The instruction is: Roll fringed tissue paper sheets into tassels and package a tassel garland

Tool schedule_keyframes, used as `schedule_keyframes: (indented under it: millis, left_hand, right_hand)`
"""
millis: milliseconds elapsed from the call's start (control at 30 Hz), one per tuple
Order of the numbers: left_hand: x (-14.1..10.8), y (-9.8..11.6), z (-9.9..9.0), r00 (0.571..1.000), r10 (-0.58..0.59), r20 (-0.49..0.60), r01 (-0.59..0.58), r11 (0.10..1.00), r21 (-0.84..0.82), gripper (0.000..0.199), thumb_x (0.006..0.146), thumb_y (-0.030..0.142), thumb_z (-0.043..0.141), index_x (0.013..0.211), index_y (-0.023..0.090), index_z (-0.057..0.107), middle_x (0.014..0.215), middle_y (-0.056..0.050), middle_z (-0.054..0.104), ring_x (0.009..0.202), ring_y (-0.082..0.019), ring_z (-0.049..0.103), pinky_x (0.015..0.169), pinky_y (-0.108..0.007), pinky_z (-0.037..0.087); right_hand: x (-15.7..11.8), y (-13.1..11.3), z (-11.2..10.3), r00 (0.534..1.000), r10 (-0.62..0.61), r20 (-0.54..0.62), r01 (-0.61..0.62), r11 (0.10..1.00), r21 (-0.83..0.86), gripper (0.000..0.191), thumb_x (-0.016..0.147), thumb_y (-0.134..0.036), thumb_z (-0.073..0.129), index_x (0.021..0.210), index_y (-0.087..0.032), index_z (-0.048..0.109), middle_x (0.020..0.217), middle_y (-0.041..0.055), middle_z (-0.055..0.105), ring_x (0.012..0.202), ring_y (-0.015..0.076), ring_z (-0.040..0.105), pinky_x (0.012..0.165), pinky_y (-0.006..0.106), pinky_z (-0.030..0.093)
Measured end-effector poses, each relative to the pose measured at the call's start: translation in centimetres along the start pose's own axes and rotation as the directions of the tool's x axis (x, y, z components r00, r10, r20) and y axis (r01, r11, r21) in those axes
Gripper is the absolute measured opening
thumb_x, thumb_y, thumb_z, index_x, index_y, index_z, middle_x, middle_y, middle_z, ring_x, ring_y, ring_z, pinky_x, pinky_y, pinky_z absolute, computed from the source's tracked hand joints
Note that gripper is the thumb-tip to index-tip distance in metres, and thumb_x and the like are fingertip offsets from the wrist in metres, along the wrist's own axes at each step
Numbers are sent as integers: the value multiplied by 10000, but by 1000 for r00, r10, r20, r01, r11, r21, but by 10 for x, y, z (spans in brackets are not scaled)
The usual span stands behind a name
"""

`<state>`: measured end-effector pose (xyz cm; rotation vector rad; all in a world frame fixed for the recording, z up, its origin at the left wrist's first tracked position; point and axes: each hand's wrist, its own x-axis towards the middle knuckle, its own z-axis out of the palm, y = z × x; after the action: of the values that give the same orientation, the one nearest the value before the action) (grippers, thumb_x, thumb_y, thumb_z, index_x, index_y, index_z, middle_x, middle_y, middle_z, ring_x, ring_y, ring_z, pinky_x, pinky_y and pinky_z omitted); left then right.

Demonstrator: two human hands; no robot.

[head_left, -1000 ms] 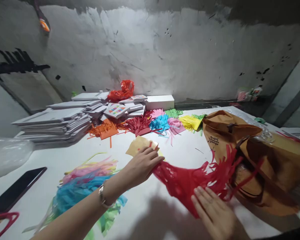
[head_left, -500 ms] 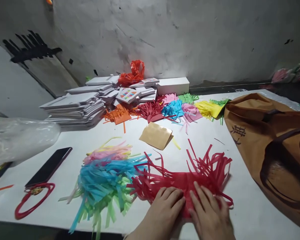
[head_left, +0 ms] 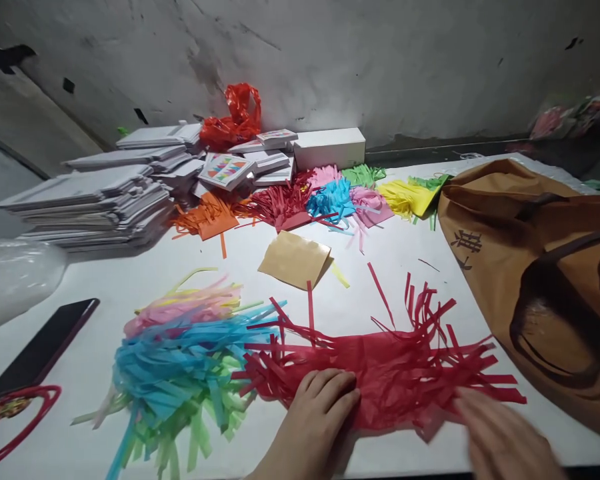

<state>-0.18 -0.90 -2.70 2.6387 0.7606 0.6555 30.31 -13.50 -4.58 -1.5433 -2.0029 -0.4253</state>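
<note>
A red tissue-paper fringe (head_left: 380,373) lies spread flat on the white tabletop, its cut strips fanning out at both ends. My left hand (head_left: 325,400) rests on its left part, fingers side by side and laid flat on the paper. At the right end of the fringe is my right hand (head_left: 505,433), slightly blurred, fingers stretched out by the strips; its thumb is hidden. Left of the red paper lies a heap of tissue fringes, with a blue fringe (head_left: 180,353) over a green fringe (head_left: 200,420) and a pink fringe (head_left: 175,310) behind.
A folded tan paper piece (head_left: 295,259) lies ahead. Behind it are bundled fringes such as an orange one (head_left: 210,217), paper stacks (head_left: 90,200), a white box (head_left: 330,148) and a red plastic bag (head_left: 235,120). A phone (head_left: 43,347) lies left, a brown bag (head_left: 520,267) right.
My right hand has moved right, from the middle of the red fringe to its right end. The strips there now lie flatter and spread wider. The view has shifted somewhat.
</note>
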Motion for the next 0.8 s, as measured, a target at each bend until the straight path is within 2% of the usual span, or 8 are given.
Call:
schedule_keyframes:
  millis: [100,200,333,433,567,667,733,800]
  left_hand:
    - [0,0,1,998,15,-55,-14,1000,17,225,995,207,525,1177,217,656,1260,-71,709,1125,-271,608,963,-437,450]
    - [2,1,-4,999,38,6,-38,997,66,210,1017,251,517,1163,214,664,1272,-76,705,1134,-267,605,969,-427,455]
    - [0,-6,-4,994,109,25,-111,987,116,286,1047,199,417,1217,191,647,1285,-105,695,1162,-263,595,965,-425,458]
    - [-6,-13,5,991,136,-5,-135,983,121,313,1052,188,383,1240,188,633,1299,-118,682,1188,-268,582,963,-434,462]
    - [-8,-15,10,991,130,-34,-126,986,106,287,1035,192,426,1232,195,634,1285,-121,689,1175,-270,595,949,-429,484]
    - [-4,-10,3,991,123,-46,-119,988,94,260,1024,188,452,1198,188,645,1247,-122,708,1139,-266,618,932,-421,506]
    - [-1,-7,-2,993,114,-15,-113,990,83,250,1007,178,482,1193,189,649,1243,-124,710,1128,-266,626,924,-420,520]
    - [0,-5,-5,996,88,-8,-87,995,56,247,989,165,507,1183,204,656,1246,-123,707,1135,-269,623,936,-429,522]
  right_hand:
    - [49,-62,27,965,-257,49,256,966,24,323,962,-208,542,1268,-186,646,1283,68,704,1223,262,621,1050,388,435]
    - [72,-86,52,965,-236,113,242,969,-45,405,988,-429,503,1314,-226,631,1376,59,649,1256,314,577,1079,489,354]
    - [63,-52,70,977,-23,210,80,960,-269,517,994,-537,437,1382,-231,588,1391,129,626,1191,418,595,954,682,400]
    - [44,-2,64,967,170,187,-82,911,-404,535,1031,-546,314,1397,-245,565,1333,155,658,1110,408,648,820,671,499]
    - [17,46,26,930,365,38,-307,832,-461,550,1047,-504,292,1286,-117,601,1218,235,688,1029,395,692,664,516,571]
    - [13,37,-6,919,362,-157,-395,828,-399,370,1028,-375,455,1215,-110,634,1058,182,745,883,333,724,729,460,575]
    - [22,11,-16,954,240,-181,-285,914,-289,268,981,-243,566,1218,-149,649,1105,132,749,944,275,721,863,412,556]
    - [36,-19,-13,999,-54,1,54,994,-91,265,982,-171,522,1206,-176,664,1154,80,750,1060,227,704,950,351,535]
